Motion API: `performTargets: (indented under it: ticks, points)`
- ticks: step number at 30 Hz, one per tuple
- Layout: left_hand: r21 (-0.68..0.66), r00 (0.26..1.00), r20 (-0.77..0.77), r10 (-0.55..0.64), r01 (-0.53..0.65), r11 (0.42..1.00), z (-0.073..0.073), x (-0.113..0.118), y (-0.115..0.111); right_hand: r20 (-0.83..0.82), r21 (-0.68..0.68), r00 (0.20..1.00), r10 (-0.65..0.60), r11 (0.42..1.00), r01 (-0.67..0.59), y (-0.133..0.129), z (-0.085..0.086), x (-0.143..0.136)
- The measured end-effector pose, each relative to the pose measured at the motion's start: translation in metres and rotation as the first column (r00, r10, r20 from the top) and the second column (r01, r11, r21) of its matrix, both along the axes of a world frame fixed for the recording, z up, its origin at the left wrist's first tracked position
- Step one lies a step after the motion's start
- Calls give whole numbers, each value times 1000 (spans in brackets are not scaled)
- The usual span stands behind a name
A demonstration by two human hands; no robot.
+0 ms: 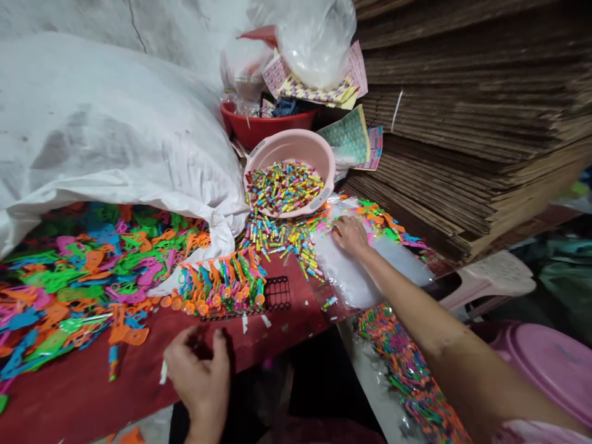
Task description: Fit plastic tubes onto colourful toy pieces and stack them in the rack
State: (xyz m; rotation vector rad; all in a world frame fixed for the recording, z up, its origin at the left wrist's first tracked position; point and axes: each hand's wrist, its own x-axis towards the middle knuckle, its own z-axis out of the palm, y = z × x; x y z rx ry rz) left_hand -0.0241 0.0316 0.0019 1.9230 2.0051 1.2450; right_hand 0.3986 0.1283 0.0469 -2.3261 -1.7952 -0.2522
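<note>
Lying crosswise: a loaded wire rack between two parted hands

The wire rack (pixel 278 293) sits near the middle of the red table (pixel 296 324), its long axis running left to right, the right end slightly farther away. A row of plastic pieces (pixel 222 283) fills its left part, their round orange ends facing the near side; mesh shows at the right end.

The left hand (pixel 198 373) is just nearer than the rack, fingers pointing far, thumb and fingers parted, with no object visible in its grasp. A white scrap (pixel 163 372) is right beside it; whether they touch, I cannot tell. To its left, a small tube (pixel 113 362) points toward the near edge.

The right hand (pixel 350 234) is over clear plastic bags (pixel 370 271) at the right, its fingers pointing far and left; whether it pinches anything, I cannot tell. Loose tubes (pixel 303 250) spread just left of the bags, below the pink basin (pixel 296 145).

Bare red surface runs along the near edge and past the rack's right end. A heap of loose pieces (pixel 92 265) bounds the left, stacked cardboard (pixel 439 123) the far right.
</note>
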Motion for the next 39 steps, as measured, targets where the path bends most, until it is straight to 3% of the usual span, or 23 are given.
performTargets:
  ticks: [2, 7, 10, 12, 13, 15, 17, 18, 20, 21, 23, 25, 27, 29, 32, 34, 35, 37, 39]
  points:
    - [95, 998, 52, -31, 25, 995, -2, 16, -17, 20, -25, 1000, 18, 1000, -18, 7, -2, -4]
    - [58, 938, -154, -311, 323, 945, -7, 35, -31, 28, -40, 1000, 4, 999, -3, 8, 5, -4]
    - [7, 863, -230, -449, 463, 886, -3, 45, -30, -55, 154, 997, 45, 987, -36, -6, 18, -3]
    - [-52, 818, -306, -487, 497, 866, 1, 55, -28, -269, 345, 950, 159, 937, -59, -18, 24, -10]
    - [-82, 802, -347, -487, 491, 867, 3, 60, -27, -418, 415, 877, 237, 909, -49, -23, 24, -17]
    - [-135, 777, -425, -465, 454, 881, 7, 70, -25, -704, 464, 607, 368, 886, 1, -33, 20, -35]
    - [-161, 764, -476, -436, 412, 897, 10, 75, -22, -862, 436, 313, 399, 898, 58, -41, 10, -54]
    - [-166, 761, -490, -425, 397, 903, 10, 76, -21, -897, 414, 210, 390, 907, 81, -44, 4, -61]
    - [-165, 762, -498, -414, 385, 908, 11, 75, -19, -931, 360, 94, 351, 928, 95, -49, -7, -68]
    - [-162, 767, -494, -410, 382, 910, 11, 73, -19, -944, 327, 80, 322, 942, 73, -52, -11, -67]
    - [-146, 787, -475, -395, 372, 917, 10, 68, -18, -957, 253, 137, 255, 967, -34, -57, -15, -57]
    - [-130, 816, -434, -383, 364, 922, 9, 62, -18, -932, 180, 280, 229, 965, -188, -62, -15, -43]
    - [-115, 848, -385, -364, 347, 931, 8, 55, -19, -850, 139, 445, 284, 934, -330, -67, -12, -31]
    - [-100, 875, -352, -332, 318, 943, 7, 48, -20, -683, 111, 617, 391, 890, -442, -72, -7, -28]
    - [-90, 901, -340, -271, 256, 963, 4, 36, -22, -281, -35, 829, 483, 858, -512, -78, -1, -35]
    - [-97, 909, -333, -249, 230, 968, 3, 28, -23, -103, -138, 880, 463, 870, -474, -81, 2, -40]
    - [-103, 912, -328, -246, 225, 969, 2, 24, -23, -91, -144, 891, 445, 879, -454, -82, 3, -43]
    - [-106, 918, -305, -254, 232, 967, 1, 16, -23, -225, -56, 872, 434, 888, -456, -83, 5, -51]
    - [-108, 921, -271, -279, 259, 960, 1, 10, -22, -488, 117, 751, 446, 885, -450, -84, 6, -66]
